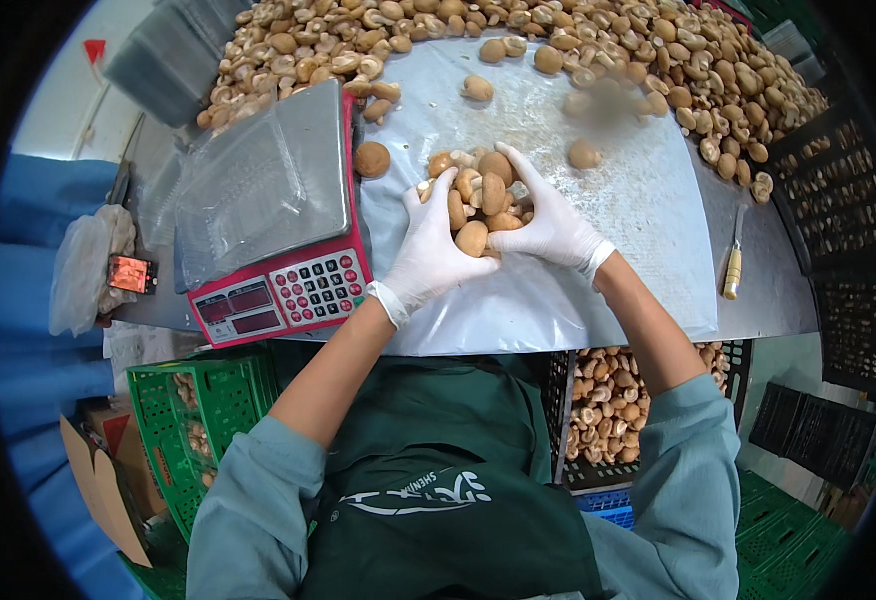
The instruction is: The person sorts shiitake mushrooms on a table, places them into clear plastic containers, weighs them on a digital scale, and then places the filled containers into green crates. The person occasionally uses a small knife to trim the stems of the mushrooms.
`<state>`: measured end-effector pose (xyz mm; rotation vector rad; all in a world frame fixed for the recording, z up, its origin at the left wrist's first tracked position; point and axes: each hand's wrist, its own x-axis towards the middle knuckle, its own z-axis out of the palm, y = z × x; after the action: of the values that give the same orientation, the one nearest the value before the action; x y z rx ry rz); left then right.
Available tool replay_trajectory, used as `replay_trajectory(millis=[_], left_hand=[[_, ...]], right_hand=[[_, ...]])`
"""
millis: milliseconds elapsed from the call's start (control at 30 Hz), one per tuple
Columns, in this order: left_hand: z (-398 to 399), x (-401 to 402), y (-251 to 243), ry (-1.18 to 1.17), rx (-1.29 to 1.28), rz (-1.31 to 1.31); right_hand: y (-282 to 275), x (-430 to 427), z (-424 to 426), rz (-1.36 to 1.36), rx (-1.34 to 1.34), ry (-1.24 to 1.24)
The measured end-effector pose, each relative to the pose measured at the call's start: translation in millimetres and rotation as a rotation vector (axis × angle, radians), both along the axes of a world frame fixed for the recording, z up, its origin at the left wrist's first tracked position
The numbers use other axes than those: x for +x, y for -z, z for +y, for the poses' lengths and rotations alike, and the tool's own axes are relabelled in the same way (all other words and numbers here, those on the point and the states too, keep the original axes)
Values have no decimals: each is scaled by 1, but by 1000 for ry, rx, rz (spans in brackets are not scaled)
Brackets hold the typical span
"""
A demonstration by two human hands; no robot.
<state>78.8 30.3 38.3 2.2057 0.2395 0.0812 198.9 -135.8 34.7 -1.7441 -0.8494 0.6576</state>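
Observation:
My left hand point(435, 244) and my right hand point(555, 223), both in thin white gloves, close around a cluster of brown-capped shiitake mushrooms point(475, 196) from either side. The cluster is over the pale plastic sheet point(633, 247) on the table; whether a tray lies under it is hidden. To the left stands a pink electronic scale point(280, 289) with a keypad, and clear plastic trays point(239, 195) lie on its steel platform. Just right of the platform sits a single mushroom point(372, 160). A few others, such as one loose mushroom point(585, 154), lie beyond my hands.
Heaped mushrooms point(708, 67) span the table's far side. At right are a yellow-handled knife point(733, 262) and black crates point(835, 187). A crate of mushrooms point(606, 405) stands below the table edge; green crates point(205, 405) are at left. A phone point(131, 274) leans against a bag.

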Motion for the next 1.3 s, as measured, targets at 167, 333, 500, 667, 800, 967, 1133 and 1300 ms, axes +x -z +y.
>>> replay_trajectory(millis=[167, 333, 500, 667, 800, 967, 1133, 1300], left_hand=[[-4, 3, 1, -28, -34, -66], [1, 4, -21, -20, -7, -136], [26, -7, -88, -62, 124, -311], [91, -48, -159, -158, 377, -364], [140, -87, -171, -258, 504, -267], [180, -125, -114, -370, 459, -122], [184, -132, -112, -355, 375, -190], [201, -165, -114, -467, 98, -318]], right_hand=[[0, -6, 4, 133, 97, 66], [-15, -9, 8, 185, 142, 120], [-76, -12, 41, 17, 288, 102], [-128, -32, 127, -85, 399, -35], [-132, -59, 191, -60, 442, -162], [-93, -79, 223, -351, 363, -125], [-103, -79, 203, -266, 305, -51], [-81, -57, 151, -223, 245, 139]])
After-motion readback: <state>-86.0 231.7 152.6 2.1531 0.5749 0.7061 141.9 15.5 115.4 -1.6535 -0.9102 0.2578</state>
